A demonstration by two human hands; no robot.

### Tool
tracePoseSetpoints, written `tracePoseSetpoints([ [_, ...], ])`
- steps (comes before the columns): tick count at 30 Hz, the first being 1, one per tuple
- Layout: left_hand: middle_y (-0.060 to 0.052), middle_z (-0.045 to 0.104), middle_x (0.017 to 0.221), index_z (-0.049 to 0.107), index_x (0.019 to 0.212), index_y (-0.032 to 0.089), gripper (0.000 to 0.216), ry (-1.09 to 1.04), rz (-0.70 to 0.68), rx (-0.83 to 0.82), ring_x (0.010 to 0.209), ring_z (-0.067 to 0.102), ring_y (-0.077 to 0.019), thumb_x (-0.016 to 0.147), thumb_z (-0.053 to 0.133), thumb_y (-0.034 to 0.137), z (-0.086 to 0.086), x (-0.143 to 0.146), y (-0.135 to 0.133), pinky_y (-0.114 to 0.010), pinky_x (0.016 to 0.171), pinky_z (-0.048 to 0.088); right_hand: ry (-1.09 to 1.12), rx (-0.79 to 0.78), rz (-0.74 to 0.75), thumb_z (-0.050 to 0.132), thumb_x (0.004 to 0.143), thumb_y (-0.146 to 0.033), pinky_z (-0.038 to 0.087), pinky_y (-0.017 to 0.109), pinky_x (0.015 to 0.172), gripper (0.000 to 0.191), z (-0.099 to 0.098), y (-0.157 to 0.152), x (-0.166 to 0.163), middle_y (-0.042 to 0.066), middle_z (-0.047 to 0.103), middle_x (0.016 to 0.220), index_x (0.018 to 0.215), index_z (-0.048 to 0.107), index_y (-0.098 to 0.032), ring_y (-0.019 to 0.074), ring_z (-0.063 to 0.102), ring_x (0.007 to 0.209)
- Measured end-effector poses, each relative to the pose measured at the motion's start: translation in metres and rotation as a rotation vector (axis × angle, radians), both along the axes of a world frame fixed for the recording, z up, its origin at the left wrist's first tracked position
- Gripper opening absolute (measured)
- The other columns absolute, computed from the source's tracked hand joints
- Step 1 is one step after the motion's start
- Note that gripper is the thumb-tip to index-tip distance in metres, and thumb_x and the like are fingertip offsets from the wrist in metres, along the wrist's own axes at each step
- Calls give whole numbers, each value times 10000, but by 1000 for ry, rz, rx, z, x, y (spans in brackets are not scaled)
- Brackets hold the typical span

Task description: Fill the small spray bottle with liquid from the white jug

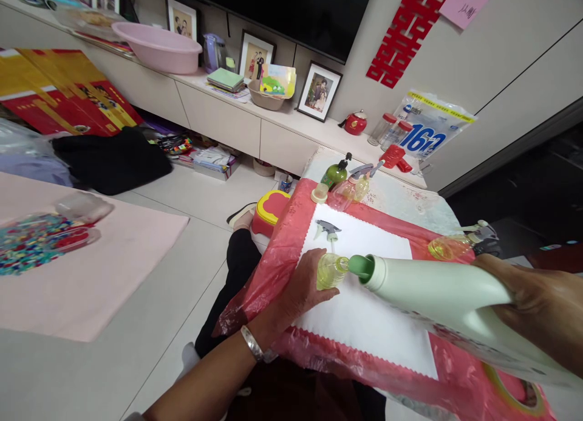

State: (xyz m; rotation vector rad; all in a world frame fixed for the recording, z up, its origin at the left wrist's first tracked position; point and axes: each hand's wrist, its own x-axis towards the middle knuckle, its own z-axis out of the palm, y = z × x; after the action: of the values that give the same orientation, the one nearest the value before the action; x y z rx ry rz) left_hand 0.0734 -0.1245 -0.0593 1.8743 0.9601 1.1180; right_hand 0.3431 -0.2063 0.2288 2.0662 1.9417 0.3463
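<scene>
My right hand grips a big white jug with a green spout, tipped on its side toward the left. The spout meets the mouth of a small clear bottle holding yellowish liquid. My left hand is wrapped around that small bottle, steadying it on a white cloth. A loose spray head lies on the cloth just beyond the bottle. A silver bangle sits on my left wrist.
The cloth lies on a red plastic sheet over a small table. Further back stand a green pump bottle, a clear spray bottle and a cap. Another spray bottle lies at right. A pink mat covers the floor at left.
</scene>
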Motion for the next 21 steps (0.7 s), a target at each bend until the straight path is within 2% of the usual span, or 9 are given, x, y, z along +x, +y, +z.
tracePoseSetpoints([
  [3,-139,554,1410,373,1449,272,858,-7,-1,3,1308,546,-383,718,791,435,0,0,0,-534,1125,456,-37,-75,-10,508,724,-372,326,313,452,239,1,1,-2,-13,680,581,891,680,-366,238,633,477],
  [7,-140,566,1398,386,1447,263,864,-23,5,21,1299,553,-384,710,797,447,-2,0,0,-533,1123,457,-57,-95,-42,512,719,-378,326,309,456,238,1,2,-1,-25,686,597,905,661,-372,239,649,505],
  [21,-152,555,1406,360,1459,246,869,-13,12,44,1306,546,-379,724,785,434,-4,0,0,-534,1115,460,-70,-89,-28,524,713,-386,322,303,460,291,-1,1,3,-23,681,597,963,672,-385,228,635,497],
])
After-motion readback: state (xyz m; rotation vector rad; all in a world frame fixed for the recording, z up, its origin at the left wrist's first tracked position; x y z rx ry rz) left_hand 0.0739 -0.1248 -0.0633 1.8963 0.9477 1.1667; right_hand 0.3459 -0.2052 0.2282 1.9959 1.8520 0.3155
